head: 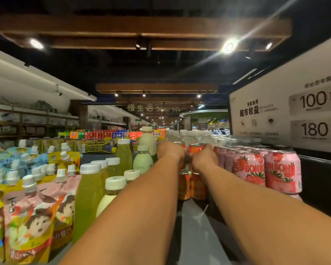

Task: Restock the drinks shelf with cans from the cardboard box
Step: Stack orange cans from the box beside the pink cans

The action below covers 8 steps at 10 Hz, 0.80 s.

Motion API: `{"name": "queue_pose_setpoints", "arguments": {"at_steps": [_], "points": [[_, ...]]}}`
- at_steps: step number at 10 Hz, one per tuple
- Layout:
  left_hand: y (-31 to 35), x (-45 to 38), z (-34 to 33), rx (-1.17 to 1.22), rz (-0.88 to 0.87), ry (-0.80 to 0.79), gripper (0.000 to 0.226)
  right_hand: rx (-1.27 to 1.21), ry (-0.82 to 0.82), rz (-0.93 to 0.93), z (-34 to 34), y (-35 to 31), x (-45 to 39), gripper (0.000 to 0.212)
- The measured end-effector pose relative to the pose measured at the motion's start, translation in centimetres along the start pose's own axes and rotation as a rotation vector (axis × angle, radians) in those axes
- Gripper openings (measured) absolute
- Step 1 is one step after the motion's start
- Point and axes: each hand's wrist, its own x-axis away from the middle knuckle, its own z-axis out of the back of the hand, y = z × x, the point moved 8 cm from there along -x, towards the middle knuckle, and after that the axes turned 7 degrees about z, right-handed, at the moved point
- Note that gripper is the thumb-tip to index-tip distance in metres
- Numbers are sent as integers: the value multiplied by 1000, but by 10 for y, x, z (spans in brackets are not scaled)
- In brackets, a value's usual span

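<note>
- Orange printed drink cans [196,150] stand mid-shelf, just left of pink strawberry cans [249,167].
- Right hand [204,159] grips one upper orange can.
- Left hand [170,151] curls around another, mostly hidden.
- Green juice bottles [88,190] stand left.

On my left I see printed drink pouches [31,211] with white screw caps, standing in rows. Just beside them stand green juice bottles [88,197] with white lids, and a pale milky bottle [142,159] farther back. On my right hangs a white sign [287,113] reading 100 and 180. Overhead I see wooden ceiling beams [141,27] and bright spotlights [229,46].
</note>
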Motion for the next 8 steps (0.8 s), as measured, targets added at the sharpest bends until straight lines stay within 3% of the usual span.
{"name": "queue_pose_setpoints", "arguments": {"at_steps": [3, 6, 8], "points": [[-12, -21, -29, 99, 108, -23, 42, -128, 176, -75, -7, 21, -17, 47], [-34, -31, -43, 420, 212, -42, 38, -184, 159, -76, -23, 32, -21, 49], [-38, -34, -47, 506, 170, -67, 35, -250, 164, -112, -26, 37, -20, 56]]}}
